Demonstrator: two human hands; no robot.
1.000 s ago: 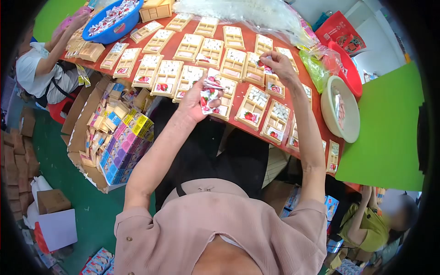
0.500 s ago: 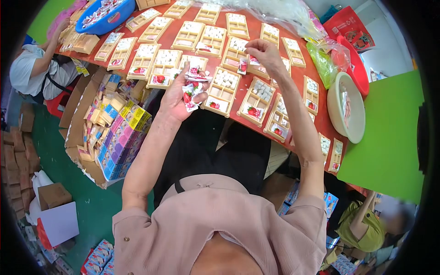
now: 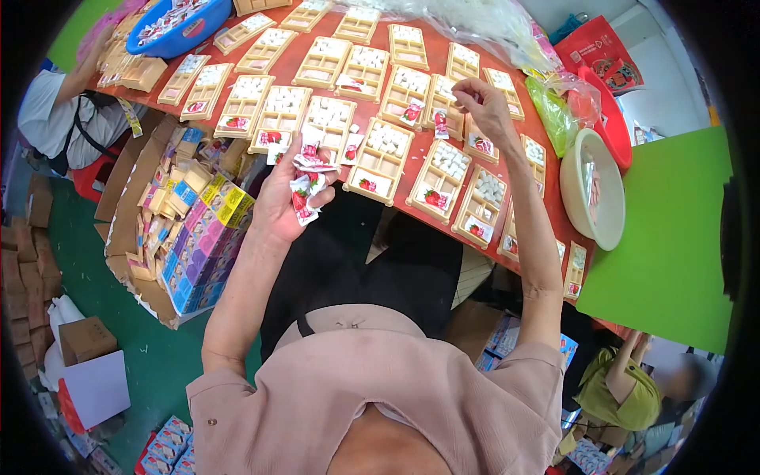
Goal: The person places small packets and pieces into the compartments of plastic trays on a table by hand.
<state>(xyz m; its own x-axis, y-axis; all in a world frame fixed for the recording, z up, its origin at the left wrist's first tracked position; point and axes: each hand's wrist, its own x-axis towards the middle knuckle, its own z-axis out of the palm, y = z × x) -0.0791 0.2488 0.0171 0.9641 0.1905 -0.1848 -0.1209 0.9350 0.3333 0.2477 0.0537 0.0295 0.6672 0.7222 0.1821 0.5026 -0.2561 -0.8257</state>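
Note:
My left hand [image 3: 281, 198] is closed around a small bunch of white sachets [image 3: 305, 186] printed with red strawberries. My right hand [image 3: 487, 109] hovers over the trays farther right, its fingers curled in toward the thumb; anything between the fingertips is hidden. A strawberry sachet [image 3: 441, 124] lies on a tray just below and left of those fingertips. Wooden-coloured compartment trays [image 3: 386, 162] hold white cube-like pieces at one end, and many have a strawberry sachet at the near end. Two loose sachets [image 3: 352, 148] rest close to my left hand.
A blue basin [image 3: 180, 49] of sachets stands at the back left of the red table [image 3: 408, 162]. A cream basin [image 3: 582, 198] is at the right edge. An open carton [image 3: 119, 229] of packets is below left. Other people sit at left and lower right.
My right hand has moved slightly right and down. My left hand, with the sachets, has shifted left and down. The sachet below my right hand now shows clearly on its tray.

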